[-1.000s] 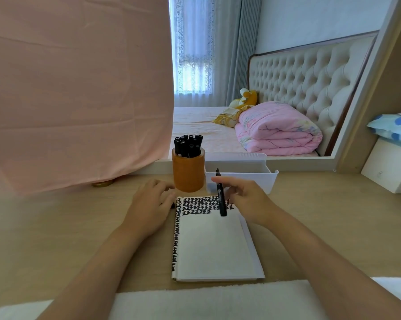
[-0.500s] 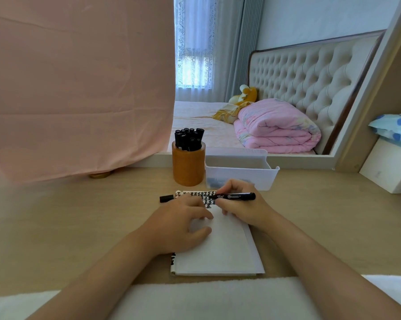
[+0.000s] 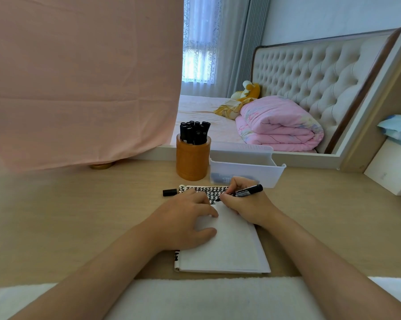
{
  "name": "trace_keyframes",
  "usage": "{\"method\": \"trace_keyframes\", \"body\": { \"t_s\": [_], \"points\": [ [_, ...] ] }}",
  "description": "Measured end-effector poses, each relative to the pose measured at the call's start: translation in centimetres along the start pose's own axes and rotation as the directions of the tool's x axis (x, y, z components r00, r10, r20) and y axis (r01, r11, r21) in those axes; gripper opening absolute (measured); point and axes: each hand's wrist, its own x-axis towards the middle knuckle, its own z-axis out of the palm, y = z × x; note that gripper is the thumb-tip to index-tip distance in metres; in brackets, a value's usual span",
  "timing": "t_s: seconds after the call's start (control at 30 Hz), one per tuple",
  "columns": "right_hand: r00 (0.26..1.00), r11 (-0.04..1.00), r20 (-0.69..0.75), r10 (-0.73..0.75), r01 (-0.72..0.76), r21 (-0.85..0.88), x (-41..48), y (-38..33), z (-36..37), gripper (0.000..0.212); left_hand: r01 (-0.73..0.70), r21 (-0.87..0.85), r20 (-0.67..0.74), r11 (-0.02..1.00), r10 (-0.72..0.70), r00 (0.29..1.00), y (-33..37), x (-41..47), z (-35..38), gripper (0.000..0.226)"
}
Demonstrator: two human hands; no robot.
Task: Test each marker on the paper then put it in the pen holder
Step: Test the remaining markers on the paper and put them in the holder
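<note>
Two hands are set on the paper (image 3: 229, 250): the marker (image 3: 249, 191) is pinched by fingers of the right hand (image 3: 248, 207); the left hand (image 3: 183, 219) is laid flat, fingers relaxed.

Daylight, bright and even, enters through the curtained window (image 3: 200, 56), which is overexposed. A faint, soft shadow lies under the left hand (image 3: 183, 218) on the paper (image 3: 229, 250). Left edge is smeared, out of focus. Straight lines bow toward the right edge. Centre is sharp.

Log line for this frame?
phase: test stroke; right hand: grips black marker, tip on white notepad; left hand: presses notepad; black cap: on wooden desk
</note>
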Motion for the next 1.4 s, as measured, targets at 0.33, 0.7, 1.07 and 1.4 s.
{"method": "trace_keyframes", "body": {
  "t_s": [0.33,0.7,1.07,1.4],
  "points": [
    [0.999,0.997,-0.008,-0.045,0.044,-0.069,-0.1,0.1,0.25,0.021,0.015,0.009,0.01,1.0,-0.015,1.0,0.1,0.01,-0.03,0.042],
    [0.998,0.995,-0.009,-0.063,0.062,-0.079,-0.17,0.26,0.27,0.018,0.019,0.008,0.017,1.0,-0.019,1.0,0.14,0.09,-0.12,0.043],
    [0.998,0.999,-0.04,-0.042,0.041,-0.027,-0.14,0.17,0.25,0.025,0.02,0.007,0.011,1.0,-0.02,1.0,0.11,0.02,0.0,0.042],
    [0.999,0.999,0.018,-0.045,0.045,-0.027,-0.24,0.01,0.08,0.023,0.012,0.015,0.009,1.0,-0.012,1.0,0.13,0.06,0.03,0.043]
  ]
}}
